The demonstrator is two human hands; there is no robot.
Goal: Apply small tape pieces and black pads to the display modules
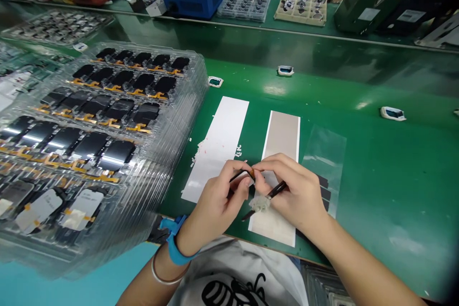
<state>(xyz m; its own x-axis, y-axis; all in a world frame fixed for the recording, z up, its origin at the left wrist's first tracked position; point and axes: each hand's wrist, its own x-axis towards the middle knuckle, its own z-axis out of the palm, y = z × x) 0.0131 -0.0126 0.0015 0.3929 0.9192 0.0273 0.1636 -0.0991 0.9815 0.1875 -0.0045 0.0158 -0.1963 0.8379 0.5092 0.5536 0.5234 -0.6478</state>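
Note:
My left hand is closed on a small dark display module, mostly hidden by the fingers. The thumb and forefinger of my right hand pinch the orange end of the same module. A pair of black tweezers is also tucked in my right hand, its tip pointing down to the left. A whitish crumpled clump clings around the tweezers. Under my hands lie a white paper strip on the left and a beige-backed strip on the right.
Stacked clear trays of display modules fill the left side. Small white scraps lie by the white strip. A clear film with dark patches lies right. Small white-rimmed frames dot the bench. A shelf behind carries part trays.

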